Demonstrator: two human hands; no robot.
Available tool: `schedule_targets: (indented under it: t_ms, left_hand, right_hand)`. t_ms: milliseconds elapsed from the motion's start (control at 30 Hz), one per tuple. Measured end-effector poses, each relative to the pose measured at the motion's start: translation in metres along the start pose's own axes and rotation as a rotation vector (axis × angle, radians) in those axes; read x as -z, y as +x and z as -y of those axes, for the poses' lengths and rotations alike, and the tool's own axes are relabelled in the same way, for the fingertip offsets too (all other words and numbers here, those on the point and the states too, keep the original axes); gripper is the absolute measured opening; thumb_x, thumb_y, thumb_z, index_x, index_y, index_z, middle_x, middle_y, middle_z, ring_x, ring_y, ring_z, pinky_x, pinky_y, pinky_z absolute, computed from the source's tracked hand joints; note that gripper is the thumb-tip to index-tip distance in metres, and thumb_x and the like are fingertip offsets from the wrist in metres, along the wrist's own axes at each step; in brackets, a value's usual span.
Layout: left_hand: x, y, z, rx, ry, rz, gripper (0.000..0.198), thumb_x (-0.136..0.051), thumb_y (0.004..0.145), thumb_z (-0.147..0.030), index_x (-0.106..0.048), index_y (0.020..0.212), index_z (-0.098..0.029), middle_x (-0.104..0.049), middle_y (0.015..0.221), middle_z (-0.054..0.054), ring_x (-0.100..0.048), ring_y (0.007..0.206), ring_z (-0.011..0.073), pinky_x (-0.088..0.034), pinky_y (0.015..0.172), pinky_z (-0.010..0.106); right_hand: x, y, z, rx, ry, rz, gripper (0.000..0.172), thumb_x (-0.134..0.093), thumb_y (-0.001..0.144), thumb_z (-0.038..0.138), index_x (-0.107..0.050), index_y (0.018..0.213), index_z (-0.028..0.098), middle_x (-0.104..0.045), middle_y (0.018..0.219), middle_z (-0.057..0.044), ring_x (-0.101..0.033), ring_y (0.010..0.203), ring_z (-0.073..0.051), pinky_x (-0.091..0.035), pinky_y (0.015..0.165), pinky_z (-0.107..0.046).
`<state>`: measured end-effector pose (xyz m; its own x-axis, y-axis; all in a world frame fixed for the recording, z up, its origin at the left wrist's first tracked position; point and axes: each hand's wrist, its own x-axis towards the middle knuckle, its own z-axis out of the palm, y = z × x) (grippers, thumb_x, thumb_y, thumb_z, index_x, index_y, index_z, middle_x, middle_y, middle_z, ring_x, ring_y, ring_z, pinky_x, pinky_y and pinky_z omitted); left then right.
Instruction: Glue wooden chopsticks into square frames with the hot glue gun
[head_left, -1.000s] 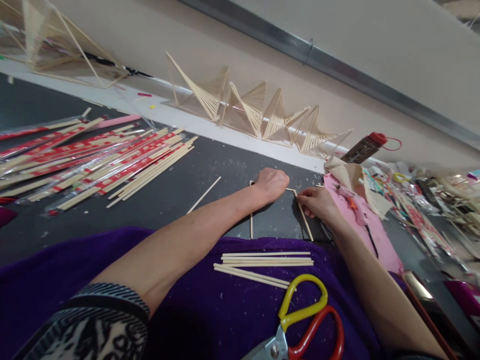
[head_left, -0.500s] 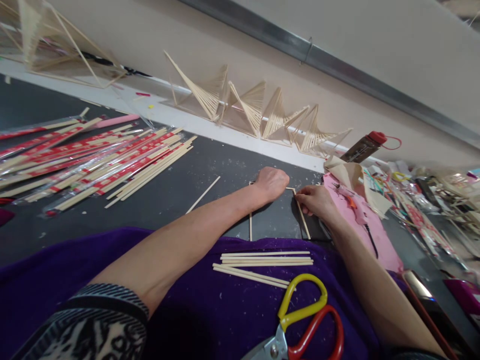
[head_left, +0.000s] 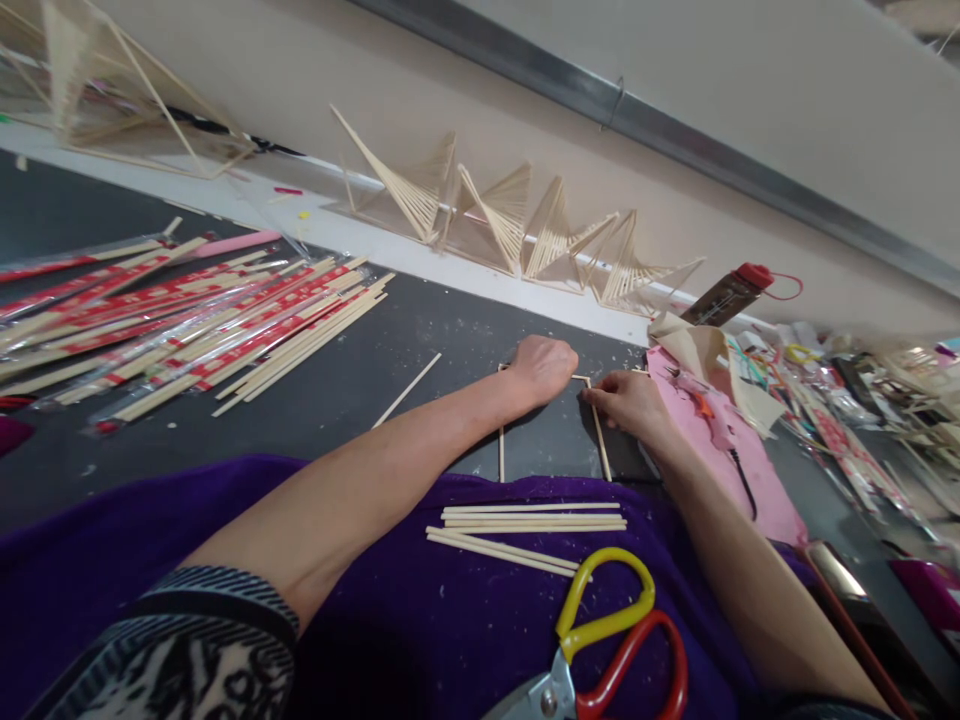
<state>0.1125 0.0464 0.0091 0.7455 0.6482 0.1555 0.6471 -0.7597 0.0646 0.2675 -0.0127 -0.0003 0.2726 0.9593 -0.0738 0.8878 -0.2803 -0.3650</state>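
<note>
On my head-camera feed, the right hand (head_left: 631, 402) pinches a slim stick (head_left: 600, 440) between thumb and fingertips, near its corner with a cross stick (head_left: 582, 378) on the dark gray tabletop (head_left: 465, 315). I see only the back and knuckles of the left hand (head_left: 541, 368), curled low over that cross stick, and I cannot tell what its hidden fingers grip. A left-side stick (head_left: 502, 455) passes under the left wrist toward the purple cloth (head_left: 360, 640), so the pieces outline three sides of a frame facing the wearer. On the cloth, I see cut sticks (head_left: 534, 523) lying beside scissors (head_left: 600, 635) with one yellow handle and one red. At right, a pink glue gun (head_left: 720, 430) rests on a pink sheet (head_left: 765, 500), near a red-capped bottle (head_left: 724, 297); at left, I see wrapped chopsticks (head_left: 225, 330) spread out, while lattice models (head_left: 491, 215) line the wall (head_left: 517, 115)
</note>
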Motion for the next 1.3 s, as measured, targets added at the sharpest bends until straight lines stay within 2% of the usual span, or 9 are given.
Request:
schedule_targets:
  t_ms: [167, 367, 767, 1300]
  left_hand:
    - [-0.001, 0.001, 0.000, 0.005, 0.000, 0.003, 0.029, -0.043, 0.081, -0.008, -0.070, 0.092, -0.010, -0.069, 0.087, 0.014, -0.065, 0.086, 0.0251, -0.049, 0.065, 0.030]
    - [-0.001, 0.001, 0.000, 0.011, 0.005, -0.001, 0.029, -0.043, 0.081, -0.008, -0.070, 0.092, -0.011, -0.069, 0.088, 0.014, -0.065, 0.086, 0.0248, -0.049, 0.065, 0.030]
    - [-0.001, 0.002, -0.001, 0.020, 0.014, 0.004, 0.028, -0.044, 0.081, -0.008, -0.069, 0.093, -0.011, -0.070, 0.087, 0.014, -0.065, 0.087, 0.0248, -0.050, 0.066, 0.030]
    - [0.000, 0.000, 0.000, 0.024, 0.017, 0.010, 0.030, -0.042, 0.081, -0.008, -0.069, 0.093, -0.011, -0.069, 0.091, 0.013, -0.065, 0.086, 0.0261, -0.049, 0.063, 0.031]
  right_hand:
    - [-0.002, 0.006, -0.003, 0.091, -0.245, -0.077, 0.027, -0.054, 0.073, 0.042, -0.069, 0.072, 0.018, -0.069, 0.070, -0.005, -0.062, 0.068, -0.016, -0.038, 0.056, -0.022]
    - [-0.003, 0.010, -0.005, 0.091, -0.328, -0.050, 0.032, -0.049, 0.076, 0.041, -0.071, 0.079, 0.019, -0.070, 0.080, -0.008, -0.062, 0.079, -0.020, -0.037, 0.060, -0.024]
    - [-0.001, 0.012, 0.000, 0.091, -0.372, -0.033, 0.030, -0.048, 0.075, 0.034, -0.073, 0.080, 0.017, -0.071, 0.080, -0.011, -0.064, 0.081, -0.023, -0.040, 0.063, -0.026]
    - [-0.001, 0.012, -0.003, 0.126, -0.332, -0.031, 0.028, -0.051, 0.076, 0.036, -0.071, 0.075, 0.017, -0.070, 0.074, -0.008, -0.063, 0.071, -0.020, -0.037, 0.057, -0.025]
